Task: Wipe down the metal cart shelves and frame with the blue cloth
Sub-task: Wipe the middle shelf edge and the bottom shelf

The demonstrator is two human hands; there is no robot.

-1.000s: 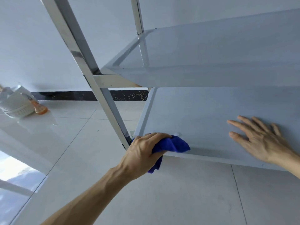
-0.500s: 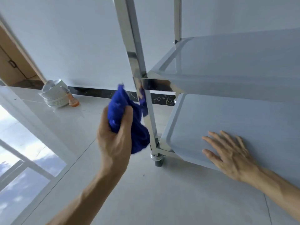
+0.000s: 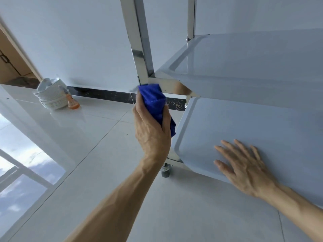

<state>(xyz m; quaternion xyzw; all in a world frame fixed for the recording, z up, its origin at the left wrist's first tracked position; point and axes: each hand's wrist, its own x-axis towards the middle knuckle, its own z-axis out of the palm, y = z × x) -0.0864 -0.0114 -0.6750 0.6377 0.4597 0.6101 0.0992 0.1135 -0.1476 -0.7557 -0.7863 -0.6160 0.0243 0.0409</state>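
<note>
The metal cart fills the right half of the head view, with a middle shelf (image 3: 253, 63) and a bottom shelf (image 3: 244, 123). Its shiny front-left post (image 3: 138, 41) rises to the top edge. My left hand (image 3: 152, 131) grips the bunched blue cloth (image 3: 153, 100) around that post, just below the joint where the middle shelf's rail meets it. My right hand (image 3: 244, 165) lies flat with spread fingers on the bottom shelf near its front edge. A caster wheel (image 3: 166, 172) shows under the cart's corner.
A stack of white plates (image 3: 50, 96) and a small orange bottle (image 3: 73, 102) stand on the glossy tiled floor by the white wall at the left. A wooden door (image 3: 10, 56) sits at the far left. A dark skirting strip runs along the wall's base.
My left hand left the bottom shelf's front corner, lifted the cloth, and brought it onto the front-left post below the middle shelf. My right hand has stayed flat on the bottom shelf.
</note>
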